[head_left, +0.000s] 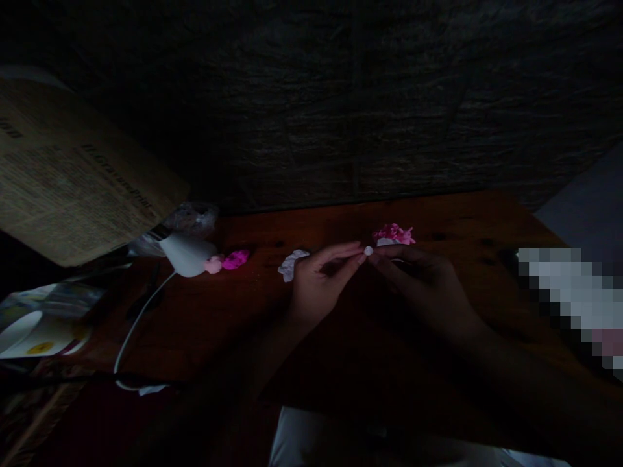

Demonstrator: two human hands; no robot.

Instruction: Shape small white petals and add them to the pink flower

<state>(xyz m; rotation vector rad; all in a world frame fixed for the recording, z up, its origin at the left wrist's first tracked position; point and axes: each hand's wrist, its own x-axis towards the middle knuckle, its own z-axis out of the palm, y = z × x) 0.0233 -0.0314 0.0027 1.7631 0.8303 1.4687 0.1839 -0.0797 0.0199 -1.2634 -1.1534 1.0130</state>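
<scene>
A small whitish ball (368,251) sits between the fingertips of both hands, above the wooden table. My left hand (324,275) pinches it from the left, thumb and forefinger closed. From the right, my right hand (426,279) meets it with thumb and forefinger, also closed. Just left of my left hand lies a crumpled white piece (292,264), partly covered by the hand. Behind my right hand rests a pink, petal-like bunch (395,233) with a whitish piece (389,242) in front of it. The dim light hides the ball's material.
On the left, a white cone-shaped object (187,255) with a white cord (130,337) stands beside pale pink (213,264) and magenta (236,259) lumps. A newsprint-patterned paper (87,175) overhangs there, above a paper cup (43,334). A dark wall (311,117) borders the wooden table (467,224).
</scene>
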